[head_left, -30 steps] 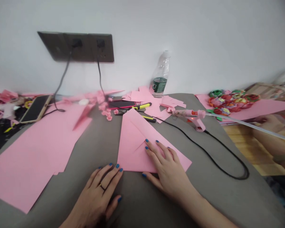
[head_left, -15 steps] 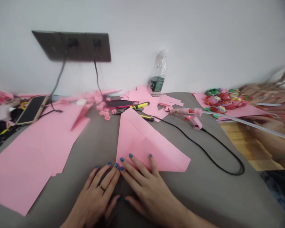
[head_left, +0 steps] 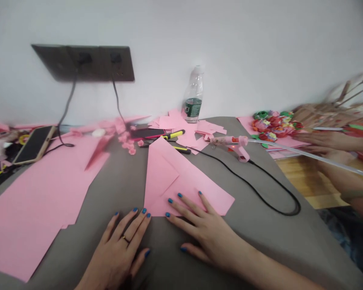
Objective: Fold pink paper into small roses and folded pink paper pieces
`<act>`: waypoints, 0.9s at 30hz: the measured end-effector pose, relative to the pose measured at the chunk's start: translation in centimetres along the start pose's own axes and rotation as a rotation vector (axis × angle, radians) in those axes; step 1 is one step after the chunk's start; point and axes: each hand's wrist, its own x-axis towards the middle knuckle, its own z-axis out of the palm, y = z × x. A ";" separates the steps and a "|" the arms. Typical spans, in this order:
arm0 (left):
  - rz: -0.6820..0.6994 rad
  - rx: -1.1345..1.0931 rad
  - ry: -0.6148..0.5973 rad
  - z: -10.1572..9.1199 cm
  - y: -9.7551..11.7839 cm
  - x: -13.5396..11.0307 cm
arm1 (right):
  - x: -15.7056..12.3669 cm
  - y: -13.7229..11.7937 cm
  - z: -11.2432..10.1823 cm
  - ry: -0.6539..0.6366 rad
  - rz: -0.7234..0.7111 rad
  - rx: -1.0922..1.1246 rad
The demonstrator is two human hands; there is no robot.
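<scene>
Your right hand (head_left: 205, 229) lies spread, fingertips on the folded pink paper (head_left: 175, 181) at the middle of the grey bench (head_left: 275, 241); your left hand (head_left: 117, 245), also spread, rests just beside its lower-left corner. Beyond sit a pink hot glue gun (head_left: 230, 141) and a plastic bottle (head_left: 193, 96), its green label (head_left: 192, 107) unreadable.

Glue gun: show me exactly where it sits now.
In the head view, the pink hot glue gun lies on the grey fabric surface, to the right of the folded pink paper, with its black cord looping toward the camera.
</scene>
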 end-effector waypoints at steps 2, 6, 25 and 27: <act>-0.002 -0.002 -0.016 0.2 0.2 -0.2 | -2.0 0.8 0.0 0.048 0.026 -0.062; -0.089 -0.046 -0.036 0.8 0.8 -0.8 | -6.6 2.6 0.2 0.173 0.095 -0.232; -0.003 -0.143 0.016 -1.1 1.4 6.7 | -3.3 1.0 -0.5 0.648 0.228 -0.043; 0.014 -0.175 0.004 -1.0 1.8 7.6 | -0.5 0.0 -0.2 0.624 0.214 0.078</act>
